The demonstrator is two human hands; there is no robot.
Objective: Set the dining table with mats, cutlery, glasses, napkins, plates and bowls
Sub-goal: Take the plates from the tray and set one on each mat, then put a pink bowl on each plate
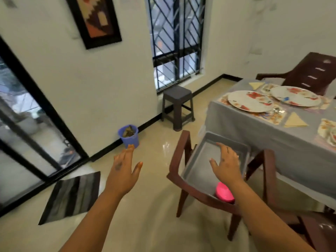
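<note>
Over the brown plastic armchair, the right hand hovers with fingers spread, grasping nothing, above a shallow grey plastic tub on the seat; a pink bowl-like object lies in its near corner. Her left hand hangs released over the floor. Two floral plates rest on patterned mats beside yellow triangular napkins on the grey-clothed worktop.
</note>
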